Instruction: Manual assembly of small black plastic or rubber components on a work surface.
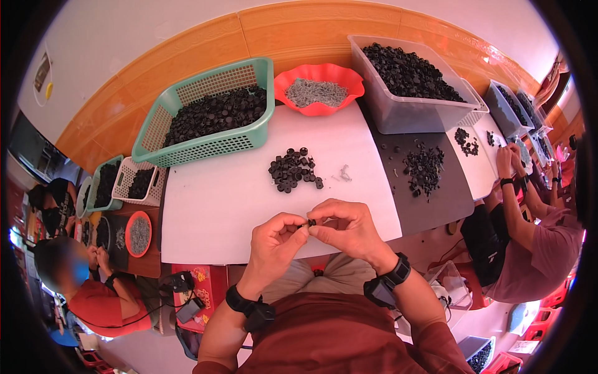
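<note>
One small black part (pixel 312 222) is pinched by the fingertips of the left hand (pixel 276 240) and the right hand (pixel 349 229) above the white tabletop (pixel 215 218); one pile of black parts (pixel 291 169) and one cluster of pins (pixel 344 174) are backed by one green basket (pixel 215 142) and one red bowl (pixel 351 83).

Brt pinkish lt, fisheye-bent edges
</note>
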A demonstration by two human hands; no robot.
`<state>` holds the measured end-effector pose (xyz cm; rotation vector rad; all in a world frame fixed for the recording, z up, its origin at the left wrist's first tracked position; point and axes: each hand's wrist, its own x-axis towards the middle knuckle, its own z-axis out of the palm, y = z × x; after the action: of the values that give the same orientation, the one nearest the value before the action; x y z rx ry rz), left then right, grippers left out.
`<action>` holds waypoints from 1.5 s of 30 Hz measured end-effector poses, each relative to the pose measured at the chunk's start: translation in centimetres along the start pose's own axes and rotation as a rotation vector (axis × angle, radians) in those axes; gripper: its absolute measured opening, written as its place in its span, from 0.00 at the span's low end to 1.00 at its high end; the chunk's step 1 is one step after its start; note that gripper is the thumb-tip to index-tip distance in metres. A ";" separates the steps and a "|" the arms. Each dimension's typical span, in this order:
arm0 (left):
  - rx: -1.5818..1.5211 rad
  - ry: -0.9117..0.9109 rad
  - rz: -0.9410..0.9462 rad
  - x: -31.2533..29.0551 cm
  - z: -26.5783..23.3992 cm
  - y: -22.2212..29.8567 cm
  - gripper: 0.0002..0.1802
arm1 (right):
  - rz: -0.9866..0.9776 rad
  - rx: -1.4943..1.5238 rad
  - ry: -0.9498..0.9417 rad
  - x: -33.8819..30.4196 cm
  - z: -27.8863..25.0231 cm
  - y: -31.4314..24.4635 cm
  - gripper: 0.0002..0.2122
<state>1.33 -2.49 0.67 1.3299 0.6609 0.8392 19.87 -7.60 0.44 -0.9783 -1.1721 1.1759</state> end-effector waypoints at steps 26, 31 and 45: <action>-0.048 -0.018 0.014 0.2 -0.4 0.1 0.11 | -0.014 0.021 0.035 -0.2 0.4 0.5 0.07; -0.074 0.010 0.029 0.3 -0.8 -0.4 0.11 | -0.034 0.065 0.035 -0.3 0.4 0.5 0.08; -0.326 0.056 -0.087 0.7 -1.8 0.0 0.08 | -0.076 0.152 0.114 -0.2 0.3 1.0 0.08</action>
<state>0.21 -0.87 0.47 0.9802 0.5922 0.8745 19.41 -7.64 -0.55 -0.8666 -1.0065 1.1169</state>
